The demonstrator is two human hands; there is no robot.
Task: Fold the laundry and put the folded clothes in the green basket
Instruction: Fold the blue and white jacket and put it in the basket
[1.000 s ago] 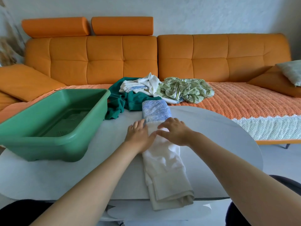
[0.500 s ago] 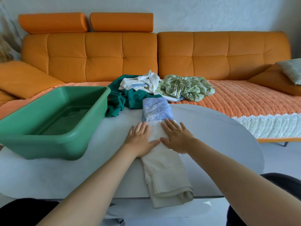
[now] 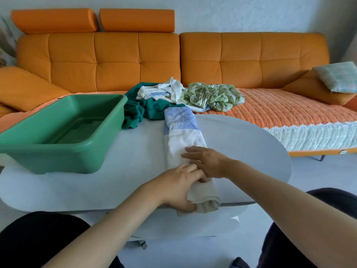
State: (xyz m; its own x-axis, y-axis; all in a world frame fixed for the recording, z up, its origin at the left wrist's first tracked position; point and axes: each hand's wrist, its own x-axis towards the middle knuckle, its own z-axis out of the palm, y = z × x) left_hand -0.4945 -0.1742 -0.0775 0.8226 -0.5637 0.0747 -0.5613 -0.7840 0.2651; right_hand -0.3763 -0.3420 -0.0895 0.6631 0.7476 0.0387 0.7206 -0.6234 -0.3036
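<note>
A long white garment with a blue-patterned far end [image 3: 183, 136] lies folded lengthwise on the white oval table [image 3: 241, 147]. My left hand [image 3: 179, 188] grips its near end at the table's front edge, thumb under the cloth. My right hand [image 3: 206, 163] rests flat on the garment's middle, fingers straight. The green basket [image 3: 63, 132] stands on the table's left, with nothing in it. Unfolded laundry lies behind the table on the sofa: a dark green piece [image 3: 143, 111], a white piece [image 3: 166, 91] and a leaf-print piece [image 3: 212, 97].
An orange sofa [image 3: 251, 60] with a woven orange cover runs along the wall behind the table. A pale cushion [image 3: 340, 76] sits at its right end. My dark-clad knees show under the table's front edge.
My left hand slid back along the garment to its near end and took hold of it. My right hand also moved nearer, staying flat on the cloth.
</note>
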